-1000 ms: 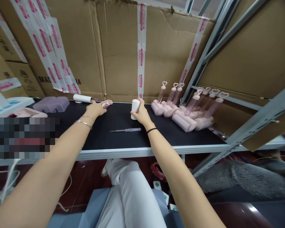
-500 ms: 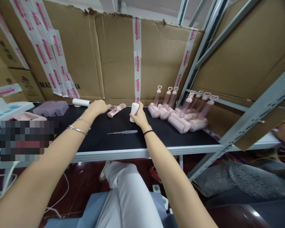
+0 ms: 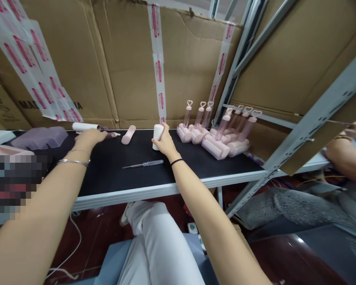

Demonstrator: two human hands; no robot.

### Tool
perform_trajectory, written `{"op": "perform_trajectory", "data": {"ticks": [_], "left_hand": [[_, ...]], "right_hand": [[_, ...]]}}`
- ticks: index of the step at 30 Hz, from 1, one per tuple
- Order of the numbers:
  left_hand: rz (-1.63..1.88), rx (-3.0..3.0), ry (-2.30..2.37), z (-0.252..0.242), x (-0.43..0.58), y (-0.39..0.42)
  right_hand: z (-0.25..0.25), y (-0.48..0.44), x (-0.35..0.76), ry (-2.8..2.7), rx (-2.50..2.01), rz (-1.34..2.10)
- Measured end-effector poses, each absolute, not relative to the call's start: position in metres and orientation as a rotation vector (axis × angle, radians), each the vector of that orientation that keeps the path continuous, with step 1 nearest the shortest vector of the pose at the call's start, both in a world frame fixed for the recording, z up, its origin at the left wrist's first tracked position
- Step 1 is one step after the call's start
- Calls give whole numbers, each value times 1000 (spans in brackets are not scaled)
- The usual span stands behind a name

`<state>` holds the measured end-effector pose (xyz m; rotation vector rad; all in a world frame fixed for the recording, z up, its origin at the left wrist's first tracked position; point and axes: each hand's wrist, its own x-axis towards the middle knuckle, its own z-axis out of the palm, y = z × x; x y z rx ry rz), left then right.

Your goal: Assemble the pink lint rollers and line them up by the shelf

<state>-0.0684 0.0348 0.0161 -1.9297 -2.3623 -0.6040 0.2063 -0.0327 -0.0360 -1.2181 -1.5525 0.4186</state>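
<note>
Fingers of my right hand (image 3: 166, 140) are wrapped round a white cylinder (image 3: 158, 136) that stands upright on the black table. My left hand (image 3: 90, 139) is at the back left, closed on a pink translucent piece (image 3: 111, 135) that sticks out to its right. Behind my left hand lies a white tube (image 3: 86, 126) with its open end to the right. Between my hands a pink half-shell (image 3: 128, 134) rests on the mat. A clear-handled screwdriver (image 3: 143, 164) lies nearer the front edge.
Several pink bubble-wand-like pieces with heart tops (image 3: 216, 144) stand at the right. A purple translucent tray (image 3: 40, 137) lies at the left. Cardboard (image 3: 130, 59) walls the back, and a metal post (image 3: 308, 114) rises at right. Another person's arm (image 3: 342, 152) shows far right.
The view has shifted right. My left hand has moved away from the pink half-shell, with a pink piece in its fingers. My right hand still holds the white cylinder.
</note>
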Motion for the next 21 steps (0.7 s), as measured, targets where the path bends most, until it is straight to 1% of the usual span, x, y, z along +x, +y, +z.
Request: {"op": "perform_trajectory", "data": {"ticks": [2,3,7,10,13,17,21], "left_hand": [[-439,-1767,-2462,9,-62,31],[-416,-1737,-2444,7,-55,27],[-514,-1962,-2133,6,-5,18],[-511,-2216,-2156,4,36,16],[-528,-2258,-2176,-5,63,13],[-547,-2180,-2323,-16,73,8],[-651,-2299,-2369,-20,66,11]], "right_hand": [[-35,-33,206,-1563,-1225,413],[-35,-32,206,-1572,-1231,406],[-36,-31,206,-1600,-1233,383],[-37,-31,207,-1589,-1208,399],[-37,-30,209,-1574,-1211,442],[-39,-24,210,-1505,-1256,529],[-42,-11,210,-1312,-1226,675]]}}
